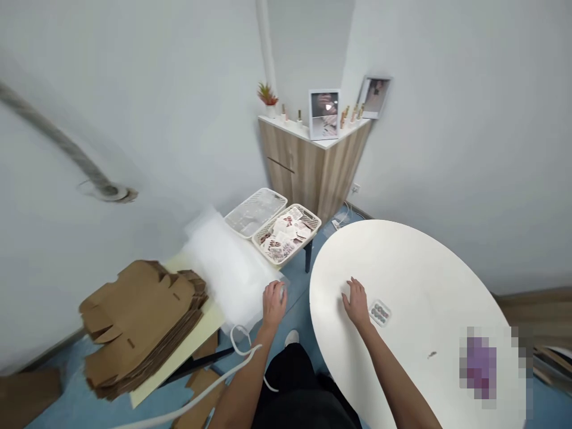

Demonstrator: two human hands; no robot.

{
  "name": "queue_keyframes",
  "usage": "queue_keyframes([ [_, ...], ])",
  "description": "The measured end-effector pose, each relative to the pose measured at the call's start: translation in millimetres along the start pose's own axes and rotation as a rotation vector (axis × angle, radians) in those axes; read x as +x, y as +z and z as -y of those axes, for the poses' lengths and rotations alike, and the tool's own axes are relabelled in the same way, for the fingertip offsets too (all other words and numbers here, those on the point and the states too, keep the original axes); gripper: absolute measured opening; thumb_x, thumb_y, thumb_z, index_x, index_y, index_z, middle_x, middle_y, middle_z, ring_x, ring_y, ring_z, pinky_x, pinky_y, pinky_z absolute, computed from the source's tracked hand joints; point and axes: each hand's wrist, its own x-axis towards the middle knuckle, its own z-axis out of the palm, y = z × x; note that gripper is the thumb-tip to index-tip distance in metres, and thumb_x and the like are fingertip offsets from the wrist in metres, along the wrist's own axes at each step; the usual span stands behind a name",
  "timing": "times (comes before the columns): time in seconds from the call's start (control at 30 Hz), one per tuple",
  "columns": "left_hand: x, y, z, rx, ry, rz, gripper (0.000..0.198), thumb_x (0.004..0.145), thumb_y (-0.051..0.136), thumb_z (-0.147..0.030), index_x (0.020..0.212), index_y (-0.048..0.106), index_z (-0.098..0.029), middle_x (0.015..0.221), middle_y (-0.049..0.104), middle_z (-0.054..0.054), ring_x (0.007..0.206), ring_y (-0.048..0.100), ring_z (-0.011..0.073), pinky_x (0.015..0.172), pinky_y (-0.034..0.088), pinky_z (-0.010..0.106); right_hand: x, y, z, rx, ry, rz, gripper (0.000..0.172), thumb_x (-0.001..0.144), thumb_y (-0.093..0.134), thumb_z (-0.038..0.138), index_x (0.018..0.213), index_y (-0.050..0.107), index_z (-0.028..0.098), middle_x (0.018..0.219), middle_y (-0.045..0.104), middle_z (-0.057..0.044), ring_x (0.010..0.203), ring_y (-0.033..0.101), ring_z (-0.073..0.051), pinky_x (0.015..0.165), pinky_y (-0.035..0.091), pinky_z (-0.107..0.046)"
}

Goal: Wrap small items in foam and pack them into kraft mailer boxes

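Note:
My left hand (273, 302) reaches to the near edge of a stack of white foam sheets (226, 262) on the low side table, its fingers curled over the corner of the top sheet. My right hand (356, 302) lies flat, fingers spread, on the round white table (424, 268). Just to its right sits a small clear tray of press-on nails (379, 312), close to the hand but apart from it.
A pile of flat brown cardboard box blanks (143, 322) lies left of the foam. Two white baskets stand behind: one with clear bags (255, 211), one with printed packets (286, 233). A wooden corner cabinet (313, 161) holds photos and bottles. A white cable (241, 351) hangs by my left arm.

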Motion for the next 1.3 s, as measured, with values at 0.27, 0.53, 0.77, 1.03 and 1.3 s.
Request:
queue_keyframes([
  [0.27,-17.0,-40.6,131.8,0.222,-0.295,-0.031,0.053,0.09,0.045,-0.03,0.14,0.042,-0.013,0.147,0.043,0.018,0.138,0.036,0.0334,0.112,0.031,0.053,58.9,53.0,166.4,0.239,-0.387,0.178,0.041,0.092,0.038,0.016,0.132,0.048,0.016,0.128,0.056,-0.016,0.122,0.05,-0.028,0.101,0.046,-0.051],
  [0.53,-14.7,-48.1,169.0,0.236,-0.251,0.152,0.051,0.085,0.051,-0.023,0.135,0.052,-0.016,0.149,0.044,0.014,0.138,0.039,0.0312,0.112,0.034,0.046,85.8,92.2,250.5,0.128,-0.646,0.442,0.042,0.088,0.046,0.013,0.129,0.054,0.013,0.134,0.057,-0.015,0.127,0.048,-0.026,0.109,0.04,-0.046],
  [0.77,4.7,-75.1,167.1,0.2,-0.164,0.127,0.033,0.093,0.036,-0.013,0.104,0.067,-0.017,0.125,0.066,0.012,0.119,0.059,0.0229,0.105,0.042,0.04,112.3,113.8,282.1,-0.026,-0.695,0.571,0.053,0.082,0.058,0.012,0.135,0.051,0.012,0.142,0.051,-0.016,0.136,0.041,-0.03,0.114,0.031,-0.05],
  [1.03,47.2,-138.8,123.3,0.188,-0.088,-0.021,0.029,0.101,0.034,-0.029,0.093,0.061,-0.022,0.084,0.07,0.003,0.069,0.065,0.0165,0.065,0.046,0.026,171.3,104.1,299.0,0.111,-0.602,0.384,0.033,0.086,0.047,0.006,0.111,0.067,0.015,0.126,0.065,-0.014,0.124,0.053,-0.024,0.105,0.042,-0.043],
  [1.3,80.5,-123.0,29.8,-0.147,0.149,0.027,0.022,0.098,0.04,-0.026,0.101,0.061,-0.022,0.095,0.068,0.005,0.09,0.064,0.0188,0.082,0.048,0.03,202.1,38.3,211.6,0.296,-0.433,0.087,0.045,0.069,0.046,0.0,0.102,0.068,0.019,0.128,0.063,-0.009,0.134,0.04,-0.027,0.11,0.032,-0.053],
])
